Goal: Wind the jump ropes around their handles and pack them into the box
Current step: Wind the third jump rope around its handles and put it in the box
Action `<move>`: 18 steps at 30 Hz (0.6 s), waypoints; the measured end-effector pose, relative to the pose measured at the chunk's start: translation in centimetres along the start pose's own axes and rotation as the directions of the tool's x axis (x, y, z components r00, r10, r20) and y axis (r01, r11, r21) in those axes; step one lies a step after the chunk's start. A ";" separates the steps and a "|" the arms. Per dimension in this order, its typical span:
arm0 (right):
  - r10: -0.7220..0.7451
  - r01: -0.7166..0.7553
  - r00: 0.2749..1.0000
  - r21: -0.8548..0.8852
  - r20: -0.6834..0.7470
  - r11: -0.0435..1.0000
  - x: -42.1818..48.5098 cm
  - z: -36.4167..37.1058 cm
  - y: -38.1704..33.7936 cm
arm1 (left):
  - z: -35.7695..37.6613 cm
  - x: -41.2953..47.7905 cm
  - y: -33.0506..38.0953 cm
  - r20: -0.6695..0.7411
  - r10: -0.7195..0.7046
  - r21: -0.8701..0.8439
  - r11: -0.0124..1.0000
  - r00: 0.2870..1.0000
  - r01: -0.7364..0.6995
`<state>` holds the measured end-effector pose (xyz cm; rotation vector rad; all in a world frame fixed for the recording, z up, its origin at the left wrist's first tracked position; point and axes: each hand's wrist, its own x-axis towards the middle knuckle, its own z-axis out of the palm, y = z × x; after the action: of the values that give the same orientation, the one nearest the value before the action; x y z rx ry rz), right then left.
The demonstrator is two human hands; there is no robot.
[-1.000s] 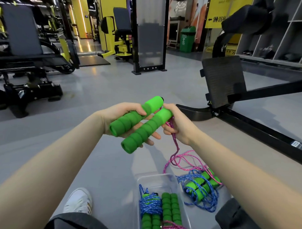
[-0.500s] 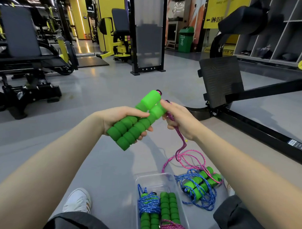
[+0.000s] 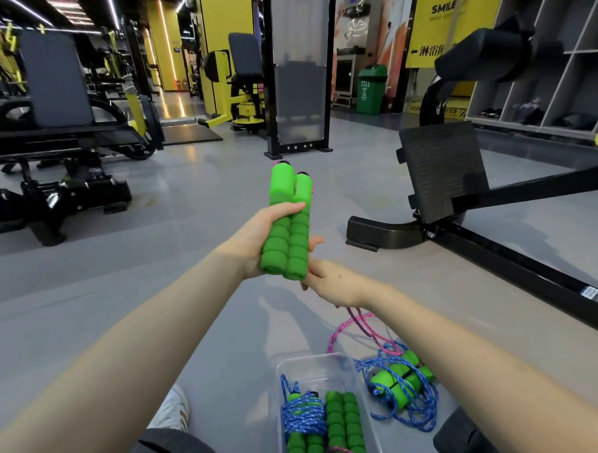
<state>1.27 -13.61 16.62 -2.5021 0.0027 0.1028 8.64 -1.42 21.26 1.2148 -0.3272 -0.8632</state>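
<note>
1. Gripping two green foam handles (image 3: 287, 226) side by side and upright at the centre, in the left hand (image 3: 256, 238); fingers (image 3: 315, 242) clamped round the pair, thumb laid across the front, black end caps pointing to 12 o'clock.
2. Pinching the pink rope (image 3: 355, 325) with the right hand (image 3: 329, 281), just at 5 o'clock of the handles' lower ends; fingers curled together on the cord, partly hidden behind the foam.
3. Trailing from under the right wrist toward 6 o'clock, then lying in loose loops on the grey floor (image 3: 187, 290).
4. At 6 o'clock, on the floor: a clear plastic box (image 3: 315, 360), open at the top, with two wound sets lying side by side inside, blue-wrapped handles (image 3: 301, 412) on its 9 o'clock side and pink-wrapped handles (image 3: 343, 424) on its 3 o'clock side.
5. Just at 3 o'clock of the box, outside it on the floor: a loose blue-roped set (image 3: 400, 379), green handles tangled in slack cord, with the pink loops touching it.
6. At 7 o'clock, a white shoe (image 3: 172, 411); at 2 o'clock, a black machine footplate (image 3: 442, 167); near 1 o'clock, well apart, a green bin (image 3: 372, 90).
</note>
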 end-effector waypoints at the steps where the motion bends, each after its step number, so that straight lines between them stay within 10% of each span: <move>1: -0.003 0.003 1.000 0.016 0.015 1.000 0.1 0.1 -0.1 | 0.0 0.0 0.0 0.022 -0.003 0.002 1.000 1.000 0.003; 6: 0.208 -0.209 0.969 0.001 -0.133 0.978 0.6 -1.3 4.3 | -2.6 0.1 0.7 -0.138 0.088 0.139 0.988 0.986 -0.069; 12: 0.325 -0.269 0.650 0.192 -0.688 0.944 -0.1 -4.3 8.1 | -7.1 -0.2 1.0 -0.453 0.230 0.283 0.953 0.861 -0.106; 16: 0.412 -0.538 0.602 0.035 -0.684 0.842 -0.7 -4.8 8.1 | -8.5 -0.5 2.1 -0.624 0.377 0.269 0.926 0.685 -0.264; 18: 0.565 -0.540 0.620 0.226 -0.544 0.811 -0.9 -4.6 8.8 | -8.7 -0.6 2.4 -0.655 0.405 0.238 0.912 0.638 -0.334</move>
<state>0.45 -23.46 15.18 -2.2940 1.0408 -0.4327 14.80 5.18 20.52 1.4073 0.0098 0.0145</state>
